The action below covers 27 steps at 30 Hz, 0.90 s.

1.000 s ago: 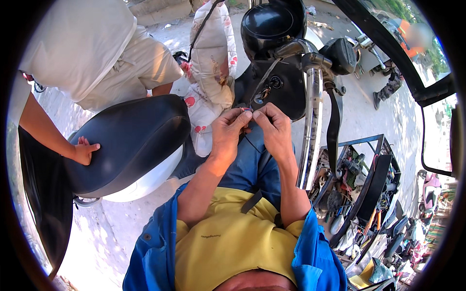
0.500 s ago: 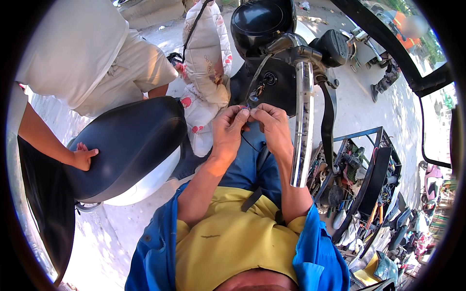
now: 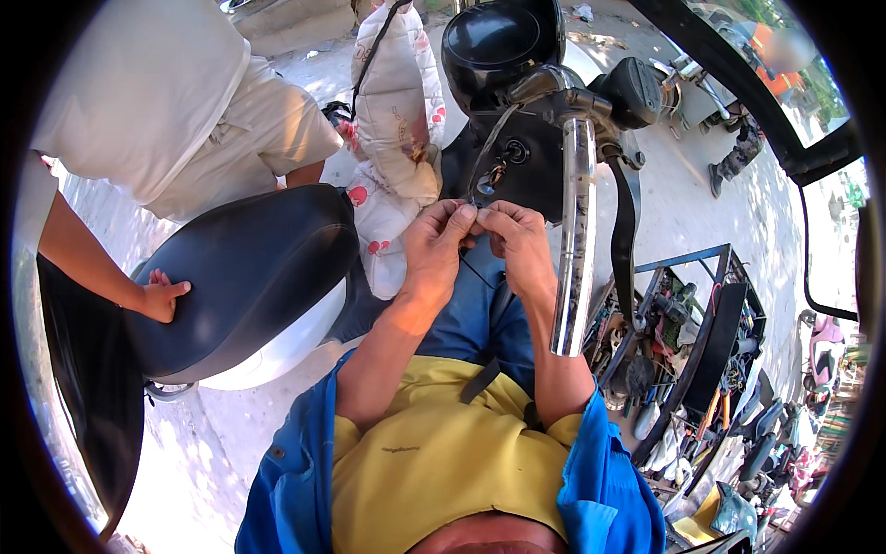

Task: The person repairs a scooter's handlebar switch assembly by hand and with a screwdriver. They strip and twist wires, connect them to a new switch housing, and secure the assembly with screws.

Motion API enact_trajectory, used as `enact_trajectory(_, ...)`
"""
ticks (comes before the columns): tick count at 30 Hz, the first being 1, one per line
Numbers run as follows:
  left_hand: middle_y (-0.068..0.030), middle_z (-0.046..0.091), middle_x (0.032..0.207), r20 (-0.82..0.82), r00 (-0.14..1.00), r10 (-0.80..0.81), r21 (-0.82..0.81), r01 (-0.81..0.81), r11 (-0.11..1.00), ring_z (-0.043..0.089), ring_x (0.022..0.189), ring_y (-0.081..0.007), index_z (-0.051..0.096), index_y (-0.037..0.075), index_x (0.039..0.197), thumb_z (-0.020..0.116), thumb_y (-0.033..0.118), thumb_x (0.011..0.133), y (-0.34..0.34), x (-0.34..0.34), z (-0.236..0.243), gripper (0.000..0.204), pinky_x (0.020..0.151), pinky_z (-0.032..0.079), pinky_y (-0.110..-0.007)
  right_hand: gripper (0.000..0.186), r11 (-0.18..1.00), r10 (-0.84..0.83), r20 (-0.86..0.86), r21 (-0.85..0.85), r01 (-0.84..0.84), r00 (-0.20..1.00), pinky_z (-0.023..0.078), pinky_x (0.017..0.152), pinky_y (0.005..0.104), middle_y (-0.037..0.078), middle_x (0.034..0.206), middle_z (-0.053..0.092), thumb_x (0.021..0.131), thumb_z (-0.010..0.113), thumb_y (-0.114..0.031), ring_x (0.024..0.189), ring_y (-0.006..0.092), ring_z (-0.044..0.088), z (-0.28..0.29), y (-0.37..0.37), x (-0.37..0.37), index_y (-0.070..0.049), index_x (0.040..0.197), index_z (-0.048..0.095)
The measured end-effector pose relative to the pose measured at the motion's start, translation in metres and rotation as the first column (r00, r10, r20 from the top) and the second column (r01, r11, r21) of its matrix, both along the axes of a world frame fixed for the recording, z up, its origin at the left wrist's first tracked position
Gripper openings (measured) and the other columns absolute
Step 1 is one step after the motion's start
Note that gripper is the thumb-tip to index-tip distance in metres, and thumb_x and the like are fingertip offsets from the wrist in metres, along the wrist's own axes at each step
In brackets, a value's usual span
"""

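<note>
On the left we see a seat. Next, our left hand pinches a thin wire, thumb and forefinger pressed together; the wire sits between both hands' fingertips and droops below them. Our right hand clamps it likewise, nearly touching. Further right come the handlebar and toolbox.

The bar is glossy metal, the seat smooth, the quilt cloth, the cable perhaps plastic
</note>
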<state>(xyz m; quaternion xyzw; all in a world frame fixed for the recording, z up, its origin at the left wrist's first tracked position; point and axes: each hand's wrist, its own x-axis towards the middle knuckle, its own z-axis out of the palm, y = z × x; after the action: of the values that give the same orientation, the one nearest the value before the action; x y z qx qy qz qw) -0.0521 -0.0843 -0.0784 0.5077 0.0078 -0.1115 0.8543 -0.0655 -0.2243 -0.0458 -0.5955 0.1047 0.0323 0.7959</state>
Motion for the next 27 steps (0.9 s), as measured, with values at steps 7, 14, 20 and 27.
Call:
enact_trajectory(7, 0.0012, 0.066, 0.088, -0.037, 0.999, 0.033, -0.04, -0.035, 0.999, 0.057, 0.076, -0.0071, 0.071, 0.004, 0.104, 0.072, 0.023, 0.105, 0.003, 0.0, 0.002, 0.019, 0.072, 0.048, -0.024, 0.019, 0.985, 0.003, 0.069, -0.172, 0.009, 0.998, 0.043, 0.068, 0.0276, 0.001, 0.083, 0.064, 0.101, 0.074, -0.015, 0.075, 0.0099, 0.054, 0.004, -0.003, -0.012, 0.001, 0.111, 0.074)
enact_trajectory(14, 0.0034, 0.059, 0.082, -0.092, 0.996, 0.004, -0.096, -0.012, 0.995, 0.054, 0.073, -0.0075, 0.072, 0.006, 0.097, 0.074, 0.024, 0.103, 0.004, 0.0, 0.005, 0.019, 0.07, 0.048, -0.024, 0.047, 0.531, 0.142, 0.636, -0.696, 0.483, 0.759, 0.053, 0.068, 0.0357, 0.011, 0.101, 0.063, 0.084, 0.083, 0.003, 0.084, 0.0223, 0.067, -0.012, -0.009, -0.015, -0.008, 0.128, 0.071)
enact_trajectory(20, 0.0029, 0.058, 0.082, -0.122, 0.992, -0.024, -0.16, 0.004, 0.987, 0.054, 0.073, -0.0079, 0.069, 0.007, 0.093, 0.073, 0.022, 0.103, 0.003, 0.0, 0.006, 0.018, 0.07, 0.047, -0.025, 0.04, 0.362, 0.336, 0.71, -0.704, 0.612, 0.618, 0.052, 0.061, 0.0367, 0.008, 0.096, 0.063, 0.08, 0.086, 0.002, 0.076, 0.0258, 0.065, -0.013, -0.008, -0.009, -0.008, 0.116, 0.074)
enact_trajectory(27, 0.0027, 0.06, 0.083, -0.132, 0.99, -0.044, -0.217, 0.015, 0.976, 0.054, 0.073, -0.008, 0.069, 0.007, 0.096, 0.073, 0.019, 0.103, 0.003, -0.003, 0.006, 0.014, 0.071, 0.047, -0.026, 0.022, 0.38, 0.345, 0.689, -0.723, 0.577, 0.637, 0.058, 0.064, 0.041, 0.01, 0.087, 0.065, 0.087, 0.076, -0.005, 0.075, 0.0315, 0.068, -0.007, -0.011, -0.006, -0.01, 0.108, 0.072)
